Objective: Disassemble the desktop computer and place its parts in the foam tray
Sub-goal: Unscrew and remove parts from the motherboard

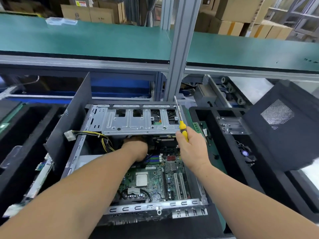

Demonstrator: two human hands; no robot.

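The open desktop case (pixel 151 207) lies in front of me with its green motherboard (pixel 155 180) and bare CPU (pixel 141 179) exposed. A silver metal drive cage (pixel 134 121) spans the case's far end. My left hand (pixel 136 149) reaches under that cage, and its fingers are hidden in the dark there. My right hand (pixel 191 149) grips a yellow-handled screwdriver (pixel 182 125), shaft pointing up past the cage's right end. A yellow and black cable bundle (pixel 96 135) with a white plug hangs at the cage's left. Black foam trays lie on the right (pixel 224 152) and on the left (pixel 17 138).
A dark side panel (pixel 72 121) stands upright left of the case. A black mesh-vented cover (pixel 283 125) leans over the right tray, near a clear plastic box (pixel 233 125) and a small fan (pixel 245 153). A circuit card (pixel 41 176) lies in the left tray. A grey post (pixel 179 54) rises behind.
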